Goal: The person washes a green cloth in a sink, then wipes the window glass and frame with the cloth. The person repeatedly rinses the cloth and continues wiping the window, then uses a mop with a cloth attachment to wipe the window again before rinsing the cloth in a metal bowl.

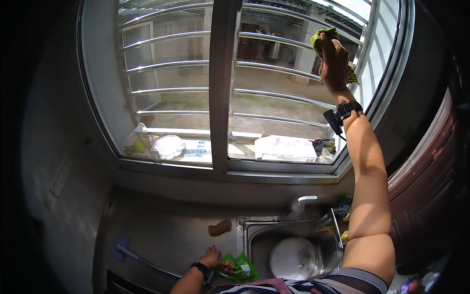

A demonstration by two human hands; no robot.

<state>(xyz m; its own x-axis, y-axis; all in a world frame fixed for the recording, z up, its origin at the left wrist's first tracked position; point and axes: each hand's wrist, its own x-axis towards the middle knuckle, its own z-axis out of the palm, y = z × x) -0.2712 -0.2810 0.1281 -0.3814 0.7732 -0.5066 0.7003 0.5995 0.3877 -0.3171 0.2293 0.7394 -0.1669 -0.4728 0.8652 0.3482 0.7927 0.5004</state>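
Observation:
My right hand (335,66) is raised high at the upper right of the window, gripping a crumpled yellow-green cloth (324,36). Part of that cloth hangs out below the hand, against the right window pane (279,95). Down on the metal countertop (165,220), my left hand (211,257) rests with its fingers apart and nothing held. Just right of its fingers lies a green plastic packet (245,266). A long-handled cleaning tool with a blue head (121,247) lies to the left; its handle runs behind my left wrist. Beyond the left hand is a brown sponge or cloth (220,228).
A sink (257,235) holds a round metal lid or pan (293,258). Behind it stands a faucet (301,206). Metal bars (275,66) cross outside the glass. A white box (285,147) and a white bundle (169,146) sit on the outer sill. A dark red door (433,198) is at right.

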